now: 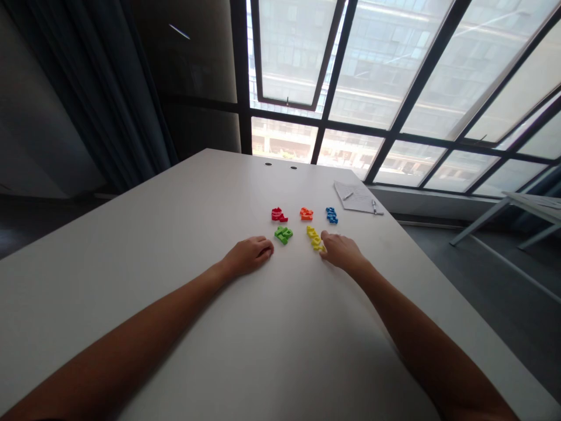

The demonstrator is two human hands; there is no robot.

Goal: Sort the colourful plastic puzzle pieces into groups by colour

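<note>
The left hand [248,256] was rested on the desk [175,245], with its fingers [265,250] loosely curled and nothing grasped. The right hand [342,251] was held with its fingers [325,235] parted and was not clenched. Its fingertips were placed at or just beside the yellow plastic piece [314,238], though actual contact could not be told, and no grasp was seen.

Five chunky, character-shaped plastic pieces were laid flat near the middle of the desk, between and just beyond the hands. The red plastic piece [279,214], the orange plastic piece [306,214] and the blue plastic piece [332,215] were set in a far row. The green plastic piece [283,235] was placed nearer, just beyond the left hand, with the yellow one beside it.

Sheets of paper [356,196] were laid near the desk's far right edge, with a pen [348,196] on them and a silver pen [374,206] at their corner. Two small round holes [281,165] were seen near the far edge. A large window [350,70] was seen beyond the desk.
</note>
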